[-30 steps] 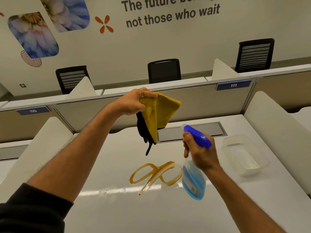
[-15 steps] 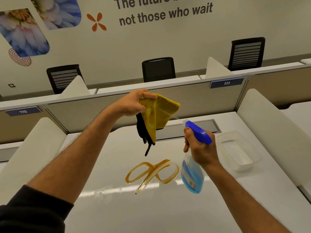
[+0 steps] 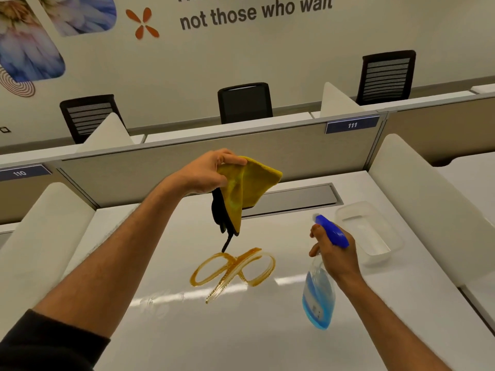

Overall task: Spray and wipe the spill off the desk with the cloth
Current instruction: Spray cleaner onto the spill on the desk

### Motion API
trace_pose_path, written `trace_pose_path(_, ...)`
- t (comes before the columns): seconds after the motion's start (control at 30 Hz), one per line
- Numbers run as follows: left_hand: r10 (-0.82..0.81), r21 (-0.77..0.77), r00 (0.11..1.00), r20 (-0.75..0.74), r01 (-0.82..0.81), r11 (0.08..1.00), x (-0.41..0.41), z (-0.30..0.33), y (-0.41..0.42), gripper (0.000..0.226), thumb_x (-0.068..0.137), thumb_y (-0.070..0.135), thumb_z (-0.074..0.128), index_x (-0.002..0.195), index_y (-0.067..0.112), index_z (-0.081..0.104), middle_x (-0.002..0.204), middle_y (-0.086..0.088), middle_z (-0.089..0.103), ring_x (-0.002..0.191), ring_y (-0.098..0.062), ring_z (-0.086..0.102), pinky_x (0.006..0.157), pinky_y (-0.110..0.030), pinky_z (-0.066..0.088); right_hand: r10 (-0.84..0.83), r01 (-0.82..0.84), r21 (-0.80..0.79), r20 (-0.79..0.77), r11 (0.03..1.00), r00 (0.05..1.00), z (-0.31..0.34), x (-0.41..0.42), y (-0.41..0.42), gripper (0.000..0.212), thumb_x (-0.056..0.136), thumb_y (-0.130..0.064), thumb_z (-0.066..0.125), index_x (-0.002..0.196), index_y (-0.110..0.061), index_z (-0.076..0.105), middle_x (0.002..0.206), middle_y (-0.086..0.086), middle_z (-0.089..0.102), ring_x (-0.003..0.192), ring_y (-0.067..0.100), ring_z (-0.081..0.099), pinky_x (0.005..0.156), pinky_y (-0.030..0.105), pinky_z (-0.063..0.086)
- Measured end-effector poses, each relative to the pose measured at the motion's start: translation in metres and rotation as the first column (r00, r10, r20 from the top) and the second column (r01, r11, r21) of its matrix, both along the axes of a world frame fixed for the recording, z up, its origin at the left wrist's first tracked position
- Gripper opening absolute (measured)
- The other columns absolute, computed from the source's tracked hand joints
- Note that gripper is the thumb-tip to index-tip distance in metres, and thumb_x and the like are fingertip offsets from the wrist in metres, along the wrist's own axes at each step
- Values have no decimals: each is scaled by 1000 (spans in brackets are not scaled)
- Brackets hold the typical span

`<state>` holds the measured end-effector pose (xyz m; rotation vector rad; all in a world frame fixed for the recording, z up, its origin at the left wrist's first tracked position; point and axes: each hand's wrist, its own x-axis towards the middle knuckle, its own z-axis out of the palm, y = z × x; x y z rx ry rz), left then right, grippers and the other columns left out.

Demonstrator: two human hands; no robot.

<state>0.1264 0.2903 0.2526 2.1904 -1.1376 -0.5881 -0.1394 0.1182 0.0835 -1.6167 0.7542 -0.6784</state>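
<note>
The brown spill [image 3: 233, 271] sits unwiped on the desk [image 3: 241, 338], left hand [image 3: 206, 172] pinching the cloth [image 3: 246, 188] above it, right hand [image 3: 334, 253] gripping the spray bottle [image 3: 320, 298] beside it, so wiping remains.

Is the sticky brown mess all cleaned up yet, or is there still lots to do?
Not yet. Done: both tools are picked up. The left hand holds the yellow cloth in the air, and the right hand holds the spray bottle beside the mess. The brown spill sits on the desk in full loops, unwiped. Left: spraying it, if that hasn't happened, and wiping.
</note>
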Motion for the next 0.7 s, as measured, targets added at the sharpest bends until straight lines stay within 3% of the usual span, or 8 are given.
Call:
trace_pose_path(0.07,-5,14,1000,-21,5,1000,-5,-11,2,58,84,-6,62,131,29,63,125,8,49,107,-18,53,73,-18,50,-38,38,3,-29,999,999,-20,-9,-10,33,86,-57,59,89,-24,62,63,3,70,62,9,70,62,25,52)
trace_pose_path(0.13,-11,31,999,-41,13,999,-11,-24,5,58,84,-5,62,131,29,63,125,8,49,108,-18,53,74,-19,51,-54,54,3,-36,999,998,-40,-19,-19,35,81,-59,60,95,-28,59,80,1,72,70,5,71,65,23,54)
trace_pose_path(0.23,-15,44,995,-101,19,999,-20,-43,9,58,84,-6,62,130,28,64,124,8,50,110,-20,53,80,-26,56,-64,65,31,-36,997,997,-65,-30,-28,39,80,-49,68,110,-28,53,104,-3,66,90,15,69,71,18,56)
trace_pose_path(0.3,-4,34,988,-154,10,999,-25,-54,14,57,84,-7,62,129,28,65,126,9,52,111,-21,54,84,-31,59,-73,74,17,-50,997,996,-72,-33,-34,47,78,-40,74,116,-27,50,103,-10,61,93,17,65,71,16,53)
trace_pose_path(0.4,-9,8,975,-221,11,1000,-30,-68,21,57,84,-7,62,130,26,65,131,7,53,115,-23,54,87,-33,59,-52,50,-19,-82,999,995,-79,-35,-38,45,77,-28,79,107,-38,47,92,-25,61,85,9,69,71,16,57)
trace_pose_path(0.5,-22,-2,963,-267,23,1000,-32,-80,25,58,85,-9,60,133,23,64,132,3,52,118,-26,54,90,-35,58,-53,49,-43,-104,998,993,-87,-38,-35,51,72,-35,77,111,-35,44,91,-36,61,88,-2,67,70,17,58)
trace_pose_path(0.6,-28,13,963,-269,32,999,-31,-89,27,59,85,-10,59,134,23,63,133,5,50,118,-25,53,90,-35,57,-69,68,-11,-127,998,989,-93,-41,-33,67,69,-39,77,124,-27,41,109,-17,60,92,10,66,81,31,57)
trace_pose_path(0.7,-43,11,960,-277,48,999,-25,-95,30,60,84,-9,59,133,25,63,133,5,50,117,-25,53,88,-32,57,-46,50,18,-167,999,985,-92,-49,-27,88,66,-32,82,141,-23,37,137,3,53,122,23,56,88,30,53)
